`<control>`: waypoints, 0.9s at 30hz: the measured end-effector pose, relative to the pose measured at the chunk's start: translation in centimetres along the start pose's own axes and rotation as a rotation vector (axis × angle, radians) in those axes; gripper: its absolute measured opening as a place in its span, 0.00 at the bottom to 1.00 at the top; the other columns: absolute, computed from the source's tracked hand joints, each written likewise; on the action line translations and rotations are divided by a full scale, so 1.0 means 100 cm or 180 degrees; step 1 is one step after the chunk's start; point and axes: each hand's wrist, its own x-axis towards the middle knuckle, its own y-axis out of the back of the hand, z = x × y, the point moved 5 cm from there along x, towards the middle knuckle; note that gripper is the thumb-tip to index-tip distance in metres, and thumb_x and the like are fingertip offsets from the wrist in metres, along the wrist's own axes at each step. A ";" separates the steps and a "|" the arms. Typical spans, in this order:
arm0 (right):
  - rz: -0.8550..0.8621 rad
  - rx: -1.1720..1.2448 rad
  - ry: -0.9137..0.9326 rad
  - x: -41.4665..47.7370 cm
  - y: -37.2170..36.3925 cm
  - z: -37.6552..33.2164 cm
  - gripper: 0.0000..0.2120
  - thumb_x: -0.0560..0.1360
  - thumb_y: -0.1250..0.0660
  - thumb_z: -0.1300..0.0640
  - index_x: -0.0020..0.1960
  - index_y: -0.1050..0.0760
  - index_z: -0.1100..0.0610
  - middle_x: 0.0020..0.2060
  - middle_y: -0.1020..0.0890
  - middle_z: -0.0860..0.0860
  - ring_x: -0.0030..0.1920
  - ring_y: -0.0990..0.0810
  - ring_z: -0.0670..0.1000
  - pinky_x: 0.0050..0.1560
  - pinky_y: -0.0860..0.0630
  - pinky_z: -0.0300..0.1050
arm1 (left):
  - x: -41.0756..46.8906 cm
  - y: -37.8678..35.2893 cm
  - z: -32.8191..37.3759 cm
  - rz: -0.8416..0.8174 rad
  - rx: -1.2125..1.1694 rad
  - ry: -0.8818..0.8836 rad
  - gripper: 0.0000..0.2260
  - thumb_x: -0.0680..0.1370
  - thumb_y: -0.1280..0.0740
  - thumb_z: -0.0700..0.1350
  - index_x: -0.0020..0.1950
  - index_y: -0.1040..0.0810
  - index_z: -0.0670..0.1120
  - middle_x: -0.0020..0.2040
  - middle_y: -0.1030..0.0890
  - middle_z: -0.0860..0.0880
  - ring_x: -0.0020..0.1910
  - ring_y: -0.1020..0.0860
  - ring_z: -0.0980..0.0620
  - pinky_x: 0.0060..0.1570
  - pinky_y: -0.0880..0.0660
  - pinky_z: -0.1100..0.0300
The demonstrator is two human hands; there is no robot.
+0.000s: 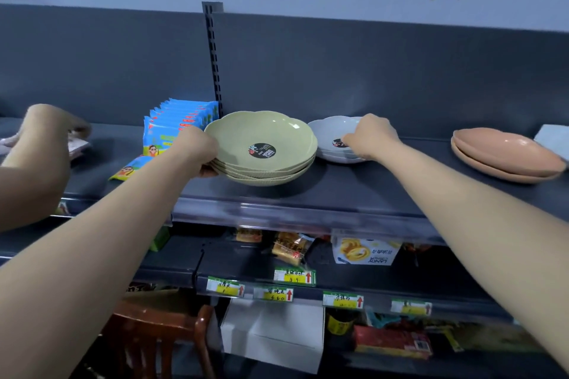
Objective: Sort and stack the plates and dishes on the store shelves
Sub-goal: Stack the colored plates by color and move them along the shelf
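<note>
- Plates and dishes sit in three colour groups along the top shelf: green in the middle, grey just right of it, pink well off to the right.
- Green stack is the biggest: scalloped rims, ribbed undersides, a round black sticker in the top dish. My left hand is clamped on its left edge, thumb over the rim and fingers underneath. I think the stack could slide apart or tip off the shelf lip if I drag it by that one side, since the dishes are only nested loosely.
- Pink dishes are two shallow ovals, the upper one sitting askew; a knock from my right forearm might shift it.
- Grey dishes are smaller, perhaps two or three; my hand hides part of them. My right hand is curled over their right rim, pinching it. Lifting with the green stack so close could clip the two rims together.
</note>
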 end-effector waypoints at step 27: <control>-0.0587 0.2114 -0.1691 0.080 -0.059 0.070 0.10 0.79 0.44 0.66 0.57 0.29 0.65 0.38 0.22 0.61 0.12 0.28 0.57 0.14 0.30 0.40 | 0.030 -0.017 -0.005 0.0322 -0.0742 0.0258 0.06 0.79 0.44 0.32 0.53 0.33 0.40 0.43 0.26 0.43 0.38 0.24 0.45 0.17 0.25 0.57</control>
